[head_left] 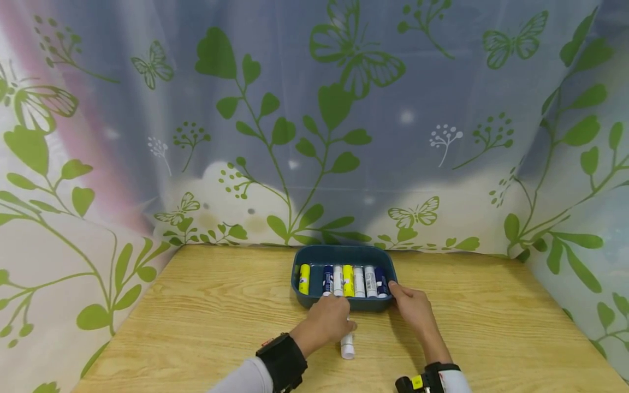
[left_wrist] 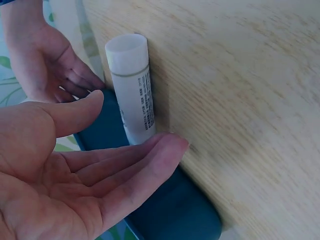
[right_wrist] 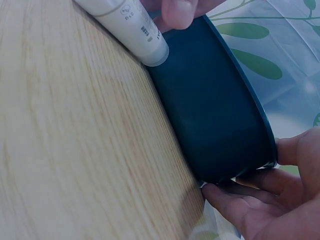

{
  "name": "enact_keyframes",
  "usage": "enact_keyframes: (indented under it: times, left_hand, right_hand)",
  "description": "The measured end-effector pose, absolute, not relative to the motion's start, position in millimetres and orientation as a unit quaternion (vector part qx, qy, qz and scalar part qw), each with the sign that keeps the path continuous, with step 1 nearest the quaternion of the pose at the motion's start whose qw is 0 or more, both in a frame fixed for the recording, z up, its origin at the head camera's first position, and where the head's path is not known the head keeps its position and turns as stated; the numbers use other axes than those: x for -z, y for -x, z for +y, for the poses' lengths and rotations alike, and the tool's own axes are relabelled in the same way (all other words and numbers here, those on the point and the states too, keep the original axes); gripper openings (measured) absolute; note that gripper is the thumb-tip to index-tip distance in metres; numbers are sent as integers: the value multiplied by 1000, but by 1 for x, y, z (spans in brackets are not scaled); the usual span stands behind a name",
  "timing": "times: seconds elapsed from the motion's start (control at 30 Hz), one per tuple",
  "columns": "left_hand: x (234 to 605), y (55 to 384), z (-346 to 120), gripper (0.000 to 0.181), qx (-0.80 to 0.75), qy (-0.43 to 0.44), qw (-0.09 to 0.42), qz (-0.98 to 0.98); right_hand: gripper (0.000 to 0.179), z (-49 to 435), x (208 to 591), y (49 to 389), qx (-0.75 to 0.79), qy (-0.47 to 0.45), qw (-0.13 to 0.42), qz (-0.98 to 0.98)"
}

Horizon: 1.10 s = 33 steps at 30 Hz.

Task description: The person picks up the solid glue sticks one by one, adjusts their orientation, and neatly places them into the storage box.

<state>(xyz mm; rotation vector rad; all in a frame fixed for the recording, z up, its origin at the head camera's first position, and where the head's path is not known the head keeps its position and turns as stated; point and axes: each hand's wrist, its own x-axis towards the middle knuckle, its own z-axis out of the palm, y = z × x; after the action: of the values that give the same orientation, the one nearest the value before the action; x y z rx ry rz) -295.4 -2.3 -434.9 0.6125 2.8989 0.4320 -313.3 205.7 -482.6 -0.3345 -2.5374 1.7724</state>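
Note:
A white glue stick [head_left: 347, 348] with a printed label lies on the table in front of a dark blue box [head_left: 363, 305]. My left hand [head_left: 328, 323] is over its far end. In the left wrist view, the fingers [left_wrist: 142, 172] are loosely extended in front of the glue stick's lower end, and the thumb stands apart from it; whether the fingertips touch it I cannot tell. My right hand [head_left: 415, 308] grips the box's right end, thumb at the rim and fingers [right_wrist: 225, 200] around the bottom corner. Inside the box, several yellow, white and navy glue sticks stand in a row.
One yellow glue stick [head_left: 304, 279] is at the box's left end, with a gap between it and the others. The wood-grain table [head_left: 206, 316] ends at a curtain [head_left: 275, 125] printed with leaves and butterflies, just behind the box.

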Motion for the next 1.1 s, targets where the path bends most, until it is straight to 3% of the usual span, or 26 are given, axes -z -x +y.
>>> enact_keyframes:
  times: [0.7,1.1]
  left_hand:
    - [444,298,-2,24,-152,-200,100,963]
    - [444,295,-2,23,-143,-206,74,965]
  right_hand:
    - [63,206,483,312,-558,116,2,-822]
    - [62,206,482,312,-557,116,4,-822]
